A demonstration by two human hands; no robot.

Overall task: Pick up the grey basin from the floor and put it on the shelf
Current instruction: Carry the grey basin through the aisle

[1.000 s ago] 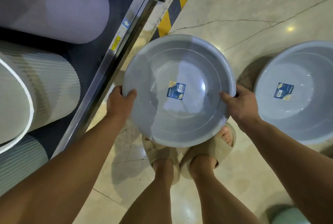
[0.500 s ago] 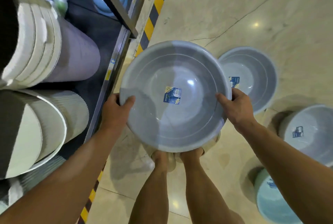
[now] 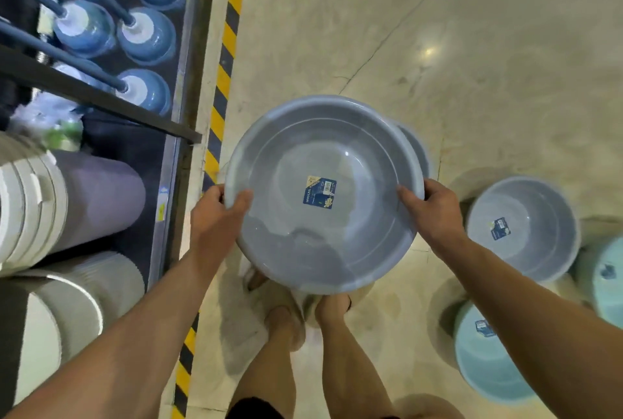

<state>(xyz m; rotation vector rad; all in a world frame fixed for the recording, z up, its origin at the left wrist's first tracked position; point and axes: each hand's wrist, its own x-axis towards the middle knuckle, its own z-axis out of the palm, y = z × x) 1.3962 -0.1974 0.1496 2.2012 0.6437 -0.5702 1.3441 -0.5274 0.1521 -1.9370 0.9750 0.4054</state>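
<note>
In the head view, the grey basin (image 3: 323,155) is clear of the floor (image 3: 455,47), held roughly level in front of the person's legs with its mouth facing up. It sits just right of the shelf (image 3: 163,206), beyond the yellow-and-black floor stripe. The left hand (image 3: 215,213) grips the rim on one side and the right hand (image 3: 435,213) grips the opposite side. Each thumb is hooked over the lip into the bowl, while the fingers curl under the rim, mostly hidden. It looks like thin moulded plastic, so probably light and empty, stiff at the rolled rim but likely to flex at the wall. The glossy surface suggests it could slip from a loose pinch. The rim, taken at 2 opposite points as here, seems the soundest hold. A blue label (image 3: 319,192) marks the bottom, and a second grey basin (image 3: 526,250) stands on the floor to the right.
</note>
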